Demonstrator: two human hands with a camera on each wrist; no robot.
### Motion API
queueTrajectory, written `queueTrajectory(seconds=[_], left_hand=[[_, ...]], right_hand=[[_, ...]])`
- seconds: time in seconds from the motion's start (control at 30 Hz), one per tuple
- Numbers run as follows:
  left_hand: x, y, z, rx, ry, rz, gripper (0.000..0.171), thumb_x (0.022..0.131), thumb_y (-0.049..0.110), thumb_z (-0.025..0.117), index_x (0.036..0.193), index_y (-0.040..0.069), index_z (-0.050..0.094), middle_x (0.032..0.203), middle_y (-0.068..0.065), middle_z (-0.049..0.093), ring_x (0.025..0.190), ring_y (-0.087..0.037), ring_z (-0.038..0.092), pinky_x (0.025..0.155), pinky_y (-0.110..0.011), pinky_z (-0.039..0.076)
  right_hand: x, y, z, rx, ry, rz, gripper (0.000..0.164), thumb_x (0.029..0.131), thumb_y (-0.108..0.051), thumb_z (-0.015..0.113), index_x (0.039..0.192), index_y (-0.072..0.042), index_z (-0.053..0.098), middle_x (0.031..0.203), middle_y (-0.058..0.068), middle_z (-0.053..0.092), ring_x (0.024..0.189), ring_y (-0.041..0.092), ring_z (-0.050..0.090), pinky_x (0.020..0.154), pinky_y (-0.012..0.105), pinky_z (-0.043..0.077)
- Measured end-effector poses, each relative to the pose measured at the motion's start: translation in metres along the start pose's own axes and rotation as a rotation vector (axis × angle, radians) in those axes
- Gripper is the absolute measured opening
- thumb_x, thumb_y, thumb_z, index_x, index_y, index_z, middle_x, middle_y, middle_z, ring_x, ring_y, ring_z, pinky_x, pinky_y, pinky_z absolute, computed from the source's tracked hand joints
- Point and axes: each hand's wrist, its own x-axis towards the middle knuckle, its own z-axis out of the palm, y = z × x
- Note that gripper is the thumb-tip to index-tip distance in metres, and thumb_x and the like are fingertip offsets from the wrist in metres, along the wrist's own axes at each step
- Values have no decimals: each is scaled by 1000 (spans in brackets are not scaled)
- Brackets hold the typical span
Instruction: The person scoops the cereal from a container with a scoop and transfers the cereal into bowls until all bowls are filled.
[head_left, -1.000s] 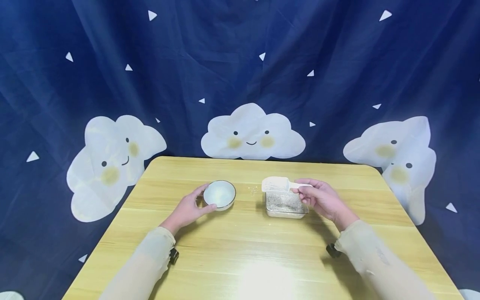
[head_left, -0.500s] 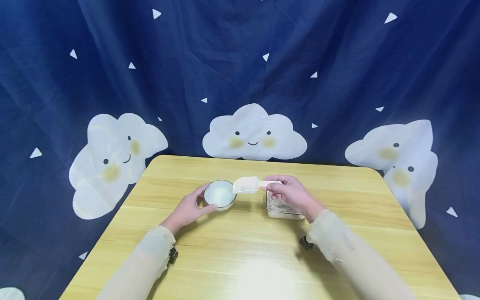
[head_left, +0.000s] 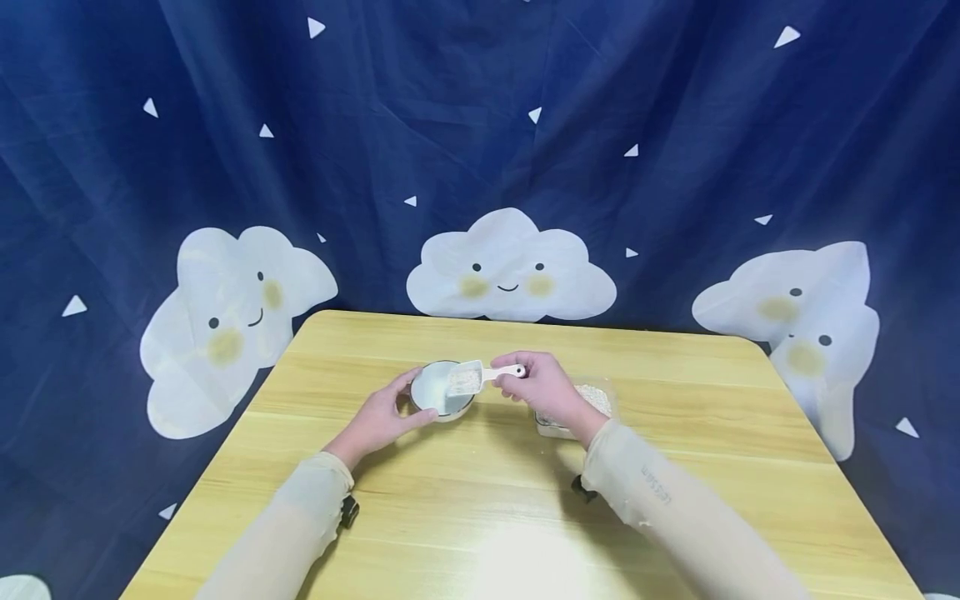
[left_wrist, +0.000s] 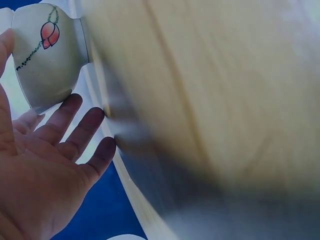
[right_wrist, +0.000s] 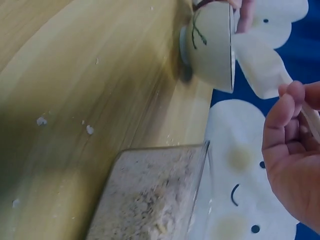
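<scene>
A white scoop, loaded with pale flakes that look like oats, tips over the right rim of a round bowl. My right hand pinches the scoop's handle between thumb and fingers. On the bowl's left side, my left hand steadies it, thumb at the front and fingers behind. The bowl has a painted red bud on its cream outside in the left wrist view. Beneath my right wrist stands a clear rectangular container of the same flakes, partly hidden by that hand in the head view.
Everything stands on a light wooden table. A few stray flakes lie on the wood between container and bowl. Behind the table's far edge hangs a dark blue curtain with clouds and triangles.
My right hand has carried the loaded scoop leftward from above the container to the bowl and tilted it over the rim. The left hand and bowl have stayed nearly in place.
</scene>
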Motion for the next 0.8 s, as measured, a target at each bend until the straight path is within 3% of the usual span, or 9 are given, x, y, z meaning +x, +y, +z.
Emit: queueTrajectory(seconds=[0.2, 0.33, 0.43, 0.63, 0.8], left_hand=[[1, -2, 0, 8, 2, 15, 96, 90, 54, 83, 166, 16, 38, 143, -17, 68, 134, -34, 62, 117, -61, 47], [2, -4, 1, 14, 3, 17, 96, 90, 55, 83, 167, 18, 39, 144, -18, 68, 135, -34, 62, 117, -60, 47], [2, -5, 1, 24, 2, 20, 97, 90, 57, 82, 167, 18, 38, 144, -18, 68, 136, -35, 62, 117, -60, 47], [1, -4, 1, 6, 0, 9, 97, 88, 56, 83, 167, 20, 38, 144, -17, 68, 138, -35, 61, 121, -62, 43], [1, -4, 2, 0, 0, 5, 97, 88, 56, 83, 167, 20, 38, 144, -17, 68, 139, -35, 61, 121, -62, 43]], right_hand=[[-6, -8, 9, -174, 41, -85, 32, 96, -9, 70, 126, -11, 77, 72, -4, 71, 52, 7, 41, 44, 20, 32], [-8, -10, 12, -275, 65, -160, 30, 97, -9, 69, 127, -10, 77, 58, -8, 55, 50, 4, 39, 44, 20, 32], [-9, -10, 13, -321, 88, -211, 29, 98, -9, 68, 125, -11, 77, 56, -9, 52, 50, 4, 41, 45, 19, 33], [-12, -9, 15, -388, 120, -324, 26, 100, -8, 66, 123, -10, 78, 72, -1, 72, 59, 2, 55, 52, 18, 46], [-15, -10, 17, -493, 165, -520, 25, 97, -1, 68, 119, -5, 79, 96, 7, 80, 66, 3, 59, 61, 19, 55]])
